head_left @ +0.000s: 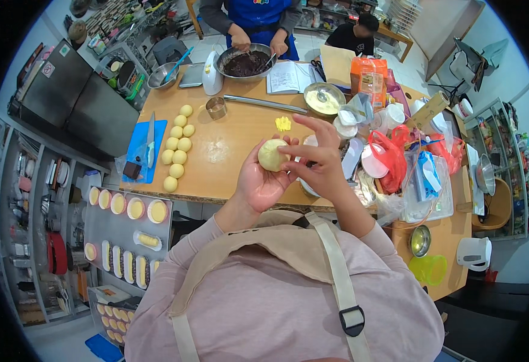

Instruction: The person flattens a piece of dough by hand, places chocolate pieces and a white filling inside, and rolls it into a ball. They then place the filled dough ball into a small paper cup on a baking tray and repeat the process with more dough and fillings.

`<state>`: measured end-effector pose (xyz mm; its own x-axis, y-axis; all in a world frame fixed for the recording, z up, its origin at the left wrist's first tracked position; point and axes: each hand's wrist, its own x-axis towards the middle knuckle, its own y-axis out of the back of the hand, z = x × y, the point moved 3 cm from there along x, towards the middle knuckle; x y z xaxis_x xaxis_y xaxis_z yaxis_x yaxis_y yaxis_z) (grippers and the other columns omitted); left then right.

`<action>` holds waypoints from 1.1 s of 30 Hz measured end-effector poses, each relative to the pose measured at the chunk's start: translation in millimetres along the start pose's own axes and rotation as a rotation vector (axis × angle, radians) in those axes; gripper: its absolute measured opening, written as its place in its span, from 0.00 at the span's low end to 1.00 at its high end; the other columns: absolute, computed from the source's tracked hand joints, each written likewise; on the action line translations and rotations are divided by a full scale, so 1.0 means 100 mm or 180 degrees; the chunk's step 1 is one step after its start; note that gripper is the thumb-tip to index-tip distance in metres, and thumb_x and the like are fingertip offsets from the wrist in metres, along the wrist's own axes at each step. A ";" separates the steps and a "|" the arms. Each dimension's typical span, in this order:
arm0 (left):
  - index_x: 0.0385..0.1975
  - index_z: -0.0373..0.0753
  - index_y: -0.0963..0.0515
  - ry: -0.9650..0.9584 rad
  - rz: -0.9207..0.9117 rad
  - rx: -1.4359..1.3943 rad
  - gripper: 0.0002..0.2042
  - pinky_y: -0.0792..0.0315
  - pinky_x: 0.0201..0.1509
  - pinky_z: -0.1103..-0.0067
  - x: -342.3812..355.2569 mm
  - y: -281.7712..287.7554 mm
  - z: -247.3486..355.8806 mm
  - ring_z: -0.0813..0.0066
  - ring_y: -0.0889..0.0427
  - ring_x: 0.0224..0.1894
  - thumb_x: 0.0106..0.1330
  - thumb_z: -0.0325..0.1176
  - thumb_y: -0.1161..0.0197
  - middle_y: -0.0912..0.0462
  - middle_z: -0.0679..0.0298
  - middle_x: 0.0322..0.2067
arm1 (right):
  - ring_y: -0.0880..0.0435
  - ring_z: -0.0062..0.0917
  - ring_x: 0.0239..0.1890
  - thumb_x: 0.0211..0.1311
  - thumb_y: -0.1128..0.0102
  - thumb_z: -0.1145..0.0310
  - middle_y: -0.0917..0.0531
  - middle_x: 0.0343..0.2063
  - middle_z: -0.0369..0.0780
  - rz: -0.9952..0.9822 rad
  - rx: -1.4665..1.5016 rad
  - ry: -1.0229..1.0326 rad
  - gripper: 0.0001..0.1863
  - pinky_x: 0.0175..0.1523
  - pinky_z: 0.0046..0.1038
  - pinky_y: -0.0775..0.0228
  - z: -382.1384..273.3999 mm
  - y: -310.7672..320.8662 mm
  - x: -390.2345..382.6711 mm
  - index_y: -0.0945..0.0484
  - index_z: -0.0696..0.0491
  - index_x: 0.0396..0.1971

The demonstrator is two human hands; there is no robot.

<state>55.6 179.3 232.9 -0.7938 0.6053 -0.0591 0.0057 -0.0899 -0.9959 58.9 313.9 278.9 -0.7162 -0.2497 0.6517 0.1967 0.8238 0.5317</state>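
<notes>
Dough (pixel 270 155), smoothed into a pale ball, sits on the person's side of the metal rod (pixel 264 104), held up over the near edge of the bench (pixel 210 181). The left hand (pixel 261 182) cradles it in a loose, palm-up grip. The right hand (pixel 323 158) closes lightly on it from the side, its thumb and bent fingers touching the surface while one finger sticks out away from it.

Just on the near side of the rod's left end stands a metal ring (pixel 216 108); on the near side of its right end lies a small yellow lump (pixel 283 124). Left of the rod, more pale balls (pixel 184 144) lie in an uneven double line, and farther left is a blue board (pixel 136 137) bearing a knife (pixel 151 148). Beyond the rod, a co-worker's hands (pixel 239 38) are at a bowl of dark filling (pixel 244 63), with an open notebook (pixel 290 77) to the right of that. Close to the rod's right end rests a bowl of pale powder (pixel 325 99). Well apart from the rod, toward the person's left, a metal tray (pixel 98 224) carries filled pastries (pixel 136 208).
</notes>
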 end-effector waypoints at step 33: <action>0.51 0.35 0.35 0.1347 0.0446 0.0418 0.16 0.27 0.58 0.58 -0.02 0.05 -0.14 0.65 0.22 0.46 0.74 0.39 0.61 0.26 0.57 0.43 | 0.33 0.35 0.60 0.31 0.32 0.66 0.22 0.47 0.30 -0.1487 -0.0188 0.1218 0.05 0.64 0.45 0.53 -0.22 0.30 0.36 0.18 0.42 0.15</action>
<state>65.9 188.6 227.2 -0.4727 0.8473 -0.2423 -0.0037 -0.2768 -0.9609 53.8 318.6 330.2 -0.4463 -0.7523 0.4846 -0.0358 0.5561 0.8304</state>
